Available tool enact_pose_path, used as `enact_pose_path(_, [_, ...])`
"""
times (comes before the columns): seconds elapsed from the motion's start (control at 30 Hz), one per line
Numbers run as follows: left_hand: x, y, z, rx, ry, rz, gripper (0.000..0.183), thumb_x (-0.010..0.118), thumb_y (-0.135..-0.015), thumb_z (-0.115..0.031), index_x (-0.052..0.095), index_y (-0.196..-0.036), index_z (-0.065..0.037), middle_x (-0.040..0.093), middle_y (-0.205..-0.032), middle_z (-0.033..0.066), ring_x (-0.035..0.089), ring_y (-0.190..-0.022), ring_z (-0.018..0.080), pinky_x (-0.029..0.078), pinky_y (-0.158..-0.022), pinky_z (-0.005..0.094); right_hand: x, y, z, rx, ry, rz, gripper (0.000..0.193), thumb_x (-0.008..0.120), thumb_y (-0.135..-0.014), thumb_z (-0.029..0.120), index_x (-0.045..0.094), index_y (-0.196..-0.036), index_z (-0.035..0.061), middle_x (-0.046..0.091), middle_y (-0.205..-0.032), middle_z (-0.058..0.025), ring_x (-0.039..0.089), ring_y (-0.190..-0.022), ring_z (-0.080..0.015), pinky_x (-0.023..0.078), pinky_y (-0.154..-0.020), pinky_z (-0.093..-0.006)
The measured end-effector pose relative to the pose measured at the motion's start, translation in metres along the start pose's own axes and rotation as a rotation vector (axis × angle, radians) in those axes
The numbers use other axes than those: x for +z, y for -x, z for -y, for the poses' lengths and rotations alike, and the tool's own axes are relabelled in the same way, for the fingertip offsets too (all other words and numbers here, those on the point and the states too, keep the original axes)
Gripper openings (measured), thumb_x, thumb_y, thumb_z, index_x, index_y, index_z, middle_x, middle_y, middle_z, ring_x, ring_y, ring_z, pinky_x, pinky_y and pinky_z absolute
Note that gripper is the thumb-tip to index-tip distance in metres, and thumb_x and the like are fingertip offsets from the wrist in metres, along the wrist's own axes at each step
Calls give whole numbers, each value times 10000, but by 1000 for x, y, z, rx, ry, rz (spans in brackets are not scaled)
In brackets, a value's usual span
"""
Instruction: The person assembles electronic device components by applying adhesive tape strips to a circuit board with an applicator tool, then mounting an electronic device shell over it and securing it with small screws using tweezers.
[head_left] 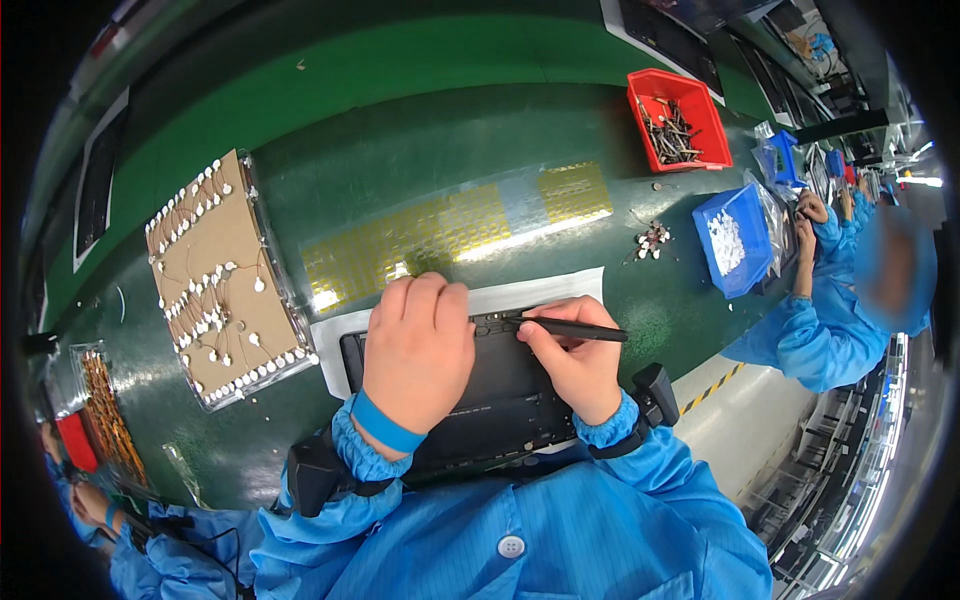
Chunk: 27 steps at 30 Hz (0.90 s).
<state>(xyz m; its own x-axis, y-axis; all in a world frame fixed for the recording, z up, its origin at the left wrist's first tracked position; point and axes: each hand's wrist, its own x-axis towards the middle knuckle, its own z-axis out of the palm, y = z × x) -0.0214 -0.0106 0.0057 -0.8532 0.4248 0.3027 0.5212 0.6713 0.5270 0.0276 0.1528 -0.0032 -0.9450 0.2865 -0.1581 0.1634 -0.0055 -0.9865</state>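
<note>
A black device housing (490,385), resembling an opened laptop or tablet shell, lies in front of me on a white sheet (560,288). My right hand (585,365) is closed around black tweezers (575,328), their tip pointing left at the small parts along the housing's far edge. Over the housing's far left part lies my left hand (420,350), its fingers bent and pressed together. The fingertips are hidden, so whatever they pinch cannot be seen. A blue band (385,425) circles my left wrist.
To the left, a cardboard-covered tray (215,270) carries rows of white round pieces with thin wires. Yellow film strips (400,245) lie beyond the housing. At right are a red bin (640,130) of dark parts, a blue bin (707,250) of white pieces and a co-worker (810,335).
</note>
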Motion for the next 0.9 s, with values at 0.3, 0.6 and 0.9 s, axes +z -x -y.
enact_pose_path(0.3, [6,-1,0,23,-162,124,208,638,-680,-120,514,-831,-48,485,-812,96,470,-801,289,393,-692,391,-4,3,-2,-50,-76,0,152,661,-742,-21,526,-812,-14,595,-837,-85,583,-711,-96,487,-610,-211])
enact_pose_path(0.6, [-23,-15,-13,171,-115,157,110,602,-732,-101,532,-802,-51,536,-802,133,512,-811,324,392,-693,417,-117,-29,39,-355,195,-181,76,484,-822,-16,511,-892,-2,587,-865,-123,583,-759,-176,460,-667,-295])
enact_pose_path(0.9, [-121,-115,-2,-81,-46,51,167,468,-834,-50,542,-976,-2,574,-868,220,562,-836,387,451,-723,370,-153,-159,91,-412,1505,-111,188,600,-694,96,606,-882,87,612,-738,-152,607,-728,-316,475,-614,-412])
